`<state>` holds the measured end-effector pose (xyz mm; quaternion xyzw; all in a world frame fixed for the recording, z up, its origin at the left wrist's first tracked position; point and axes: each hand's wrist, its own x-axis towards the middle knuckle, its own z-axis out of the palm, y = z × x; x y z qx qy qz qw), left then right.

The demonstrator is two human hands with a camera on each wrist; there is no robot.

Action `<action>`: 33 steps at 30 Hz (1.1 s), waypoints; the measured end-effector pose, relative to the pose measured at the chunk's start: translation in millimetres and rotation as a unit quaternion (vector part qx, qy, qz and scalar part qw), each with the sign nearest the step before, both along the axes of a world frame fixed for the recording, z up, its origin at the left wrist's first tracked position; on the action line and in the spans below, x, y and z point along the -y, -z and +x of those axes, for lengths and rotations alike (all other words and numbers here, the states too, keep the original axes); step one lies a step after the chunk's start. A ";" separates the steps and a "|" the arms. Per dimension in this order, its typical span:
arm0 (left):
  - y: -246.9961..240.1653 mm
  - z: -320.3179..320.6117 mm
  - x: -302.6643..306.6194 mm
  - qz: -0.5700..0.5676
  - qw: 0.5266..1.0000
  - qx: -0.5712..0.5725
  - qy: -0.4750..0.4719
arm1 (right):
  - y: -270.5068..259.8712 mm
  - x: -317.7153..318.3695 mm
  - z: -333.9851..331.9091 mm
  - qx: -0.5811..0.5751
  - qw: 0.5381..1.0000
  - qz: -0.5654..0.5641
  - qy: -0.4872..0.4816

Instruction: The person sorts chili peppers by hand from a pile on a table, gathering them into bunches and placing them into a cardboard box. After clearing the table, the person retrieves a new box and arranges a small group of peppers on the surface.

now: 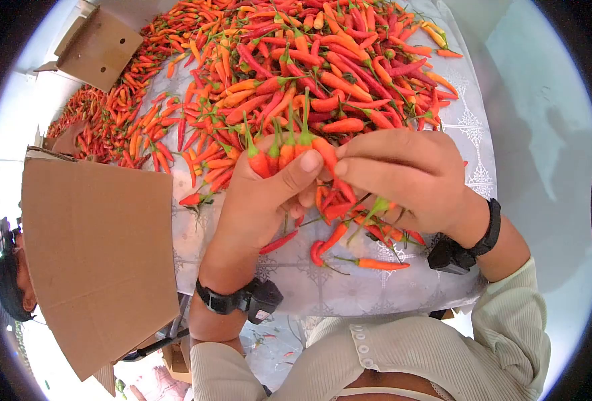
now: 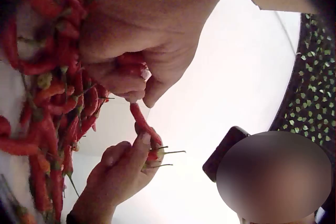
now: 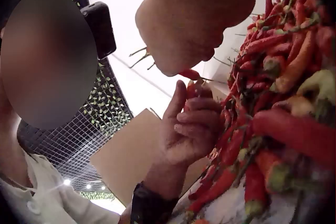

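Note:
My left hand [image 1: 246, 207] holds several red-orange chili peppers [image 1: 286, 155] side by side. Their green stems point up, and the thumb lies across them. At its fingertips, my right hand [image 1: 409, 177] pinches a red chili pepper [image 2: 140, 116] beside this bunch. More green stems [image 3: 139, 56] stick out from the right hand in the right wrist view, their peppers mostly hidden by the hand. Under both hands, loose chili peppers [image 1: 376, 264] lie on the patterned tablecloth [image 1: 349, 294]. Behind them rises a large heap of red and orange chili peppers [image 1: 336, 60].
A cardboard box [image 1: 99, 254] stands left of my left arm. Another piece of cardboard [image 1: 102, 50] is at the far left beside the heap. The pale wall [image 1: 536, 180] runs along the right. Another person's head [image 1: 17, 274] shows at the left edge.

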<state>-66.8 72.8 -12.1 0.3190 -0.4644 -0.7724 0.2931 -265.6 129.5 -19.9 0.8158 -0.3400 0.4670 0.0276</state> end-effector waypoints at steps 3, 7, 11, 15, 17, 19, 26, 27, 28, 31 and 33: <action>0.0 1.5 0.6 -0.012 1.000 0.002 -0.001 | -2.1 -2.4 2.1 -0.022 0.999 0.023 0.001; 1.7 6.3 4.1 -0.029 0.997 -0.028 -0.060 | -4.8 -2.4 2.5 0.002 0.992 0.090 0.083; -8.4 4.8 4.4 -0.002 0.994 -0.021 -0.107 | -2.6 -1.5 -1.0 0.003 0.966 0.222 0.133; 0.9 9.8 11.2 -0.014 0.991 -0.094 -0.097 | -4.9 -5.6 0.4 -0.137 0.920 0.331 0.157; 0.1 10.1 12.2 -0.010 0.990 -0.105 -0.095 | -3.4 -6.0 1.4 -0.118 0.927 0.316 0.163; -0.8 9.8 11.8 -0.022 0.990 -0.096 -0.096 | -1.9 -4.6 -0.3 -0.076 0.940 0.286 0.171; 3.0 9.7 9.8 -0.048 0.987 -0.087 -0.128 | 0.0 1.3 0.7 0.160 0.955 0.235 0.086; 2.6 9.1 9.6 -0.049 0.986 -0.085 -0.138 | -2.7 -0.2 -0.4 0.186 0.937 0.288 0.067; 1.9 8.4 9.4 -0.050 0.984 -0.083 -0.147 | -7.3 -2.6 -2.7 0.212 0.915 0.340 0.048; 4.3 10.4 10.6 -0.057 0.984 -0.072 -0.151 | -18.1 -6.0 -4.4 0.268 0.860 0.434 0.008; 4.5 9.9 9.7 -0.065 0.987 -0.063 -0.130 | -17.6 -6.1 -4.3 0.293 0.842 0.454 -0.008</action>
